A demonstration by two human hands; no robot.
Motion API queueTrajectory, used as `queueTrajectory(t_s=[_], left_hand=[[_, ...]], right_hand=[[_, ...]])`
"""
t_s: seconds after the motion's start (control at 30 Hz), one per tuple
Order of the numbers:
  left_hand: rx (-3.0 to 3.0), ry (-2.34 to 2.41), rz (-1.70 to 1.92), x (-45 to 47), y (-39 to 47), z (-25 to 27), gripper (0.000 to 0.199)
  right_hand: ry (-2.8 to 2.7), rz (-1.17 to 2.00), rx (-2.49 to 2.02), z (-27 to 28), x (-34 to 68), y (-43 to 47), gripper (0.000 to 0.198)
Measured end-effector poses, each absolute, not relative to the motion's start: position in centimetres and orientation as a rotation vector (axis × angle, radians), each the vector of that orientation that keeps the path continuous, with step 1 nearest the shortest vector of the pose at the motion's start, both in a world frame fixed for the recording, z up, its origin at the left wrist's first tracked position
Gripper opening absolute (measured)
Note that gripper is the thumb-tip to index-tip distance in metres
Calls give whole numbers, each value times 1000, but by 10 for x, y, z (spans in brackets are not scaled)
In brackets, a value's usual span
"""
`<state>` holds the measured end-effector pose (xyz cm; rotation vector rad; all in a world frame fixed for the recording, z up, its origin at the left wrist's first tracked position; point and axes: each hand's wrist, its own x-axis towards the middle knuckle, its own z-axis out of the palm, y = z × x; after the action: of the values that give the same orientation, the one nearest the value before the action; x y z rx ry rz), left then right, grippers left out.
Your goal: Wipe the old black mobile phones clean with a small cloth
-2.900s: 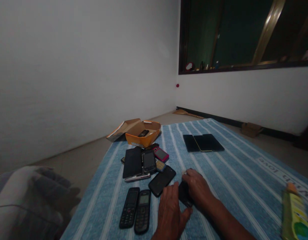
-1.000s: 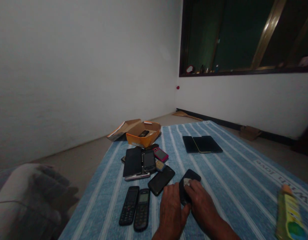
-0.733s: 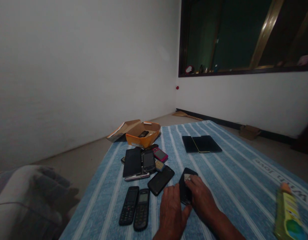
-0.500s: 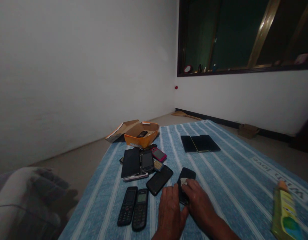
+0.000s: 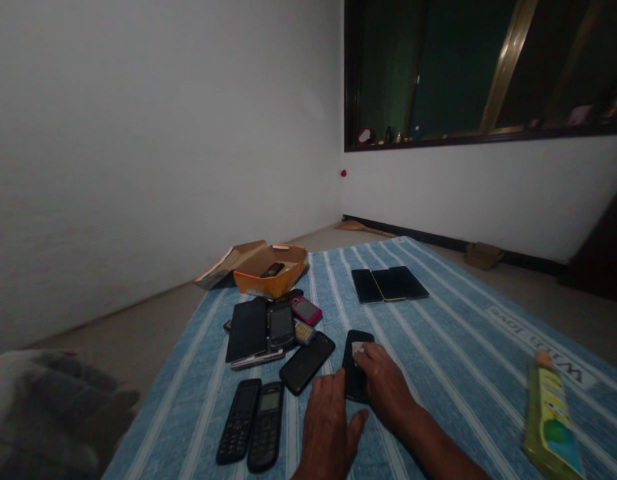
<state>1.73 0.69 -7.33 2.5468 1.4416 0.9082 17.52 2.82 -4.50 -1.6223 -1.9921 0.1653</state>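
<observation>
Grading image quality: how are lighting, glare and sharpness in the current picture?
Head view: dim overall, window dark; head view: bright streak on the gold-coloured frame bar; head view: the grey bundle at lower left looks soft, the right hand and the phone under it clearer.

Striped blue cloth (image 5: 438, 373) — phones (image 5: 265, 427), box (image 5: 268, 287), bottle (image 5: 552, 423)

Right hand (image 5: 388, 387) covers part of the black phone (image 5: 355, 383) and some of the white scrap (image 5: 357, 348), can't tell what the scrap is; left hand (image 5: 328, 420) is cut off past the wrist by the bottom edge. Silver-edged device (image 5: 258, 361) mostly hidden under the dark slab (image 5: 247, 330). Window (image 5: 463, 67) cropped top and right, grey fabric (image 5: 38, 413) cropped left and blurry, some sill items (image 5: 393, 137) too small to ID.
</observation>
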Motion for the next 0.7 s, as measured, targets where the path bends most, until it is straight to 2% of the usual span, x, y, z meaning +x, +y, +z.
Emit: queueTrajectory(t_s=[0.27, 0.43, 0.7], left_hand=[[2643, 1448, 958, 15, 9, -80, 52], [2606, 1402, 938, 16, 9, -73, 40], [2558, 1401, 1027, 20, 7, -62, 37]], right_hand=[[-2007, 140, -1675, -46, 178, 54, 38], [-2031, 100, -1628, -48, 174, 40, 33], [-2011, 22, -1535, -64, 161, 11, 28]])
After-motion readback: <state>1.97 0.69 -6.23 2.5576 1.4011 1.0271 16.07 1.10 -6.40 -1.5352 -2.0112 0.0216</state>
